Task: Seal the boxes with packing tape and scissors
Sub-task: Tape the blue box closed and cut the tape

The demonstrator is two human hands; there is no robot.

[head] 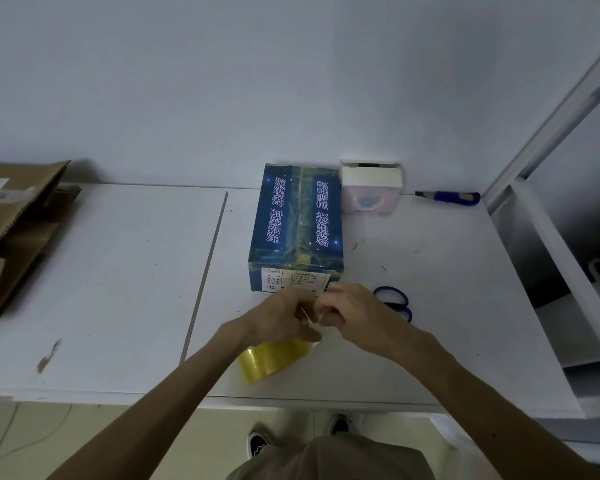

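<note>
Down at the near edge, two dark shoes (258, 443) stand on the pale floor under the front of a white table (101, 289). Just past that edge, a yellow roll of tape (274, 358) sits tilted above the tabletop, with its lower half showing beneath the left hand (278, 318). That hand is curled over the top of the roll and holds it. The right hand (352, 315) meets it knuckle to knuckle. Its fingers are bent in tight, and they pinch at what looks like a thin pale strip coming off the roll between the two hands. How much tape is pulled free is too small to tell.

Right behind the right hand lie scissors (394, 296) with blue handle loops, flat on the table and partly hidden by the wrist. Just beyond both hands stands a blue box (297, 220) with white lettering along its top. It is closed, with a band of yellowish tape running down the middle seam, and a white label faces the person.

Behind the blue box's far right corner, a small pink and white box (371, 192) stands against the wall. To its right, a blue utility knife (454, 197) lies along the back edge. Brown cardboard boxes (11, 230) sit at the far left with flaps up, and a white metal shelf frame (551, 140) rises on the right.
</note>
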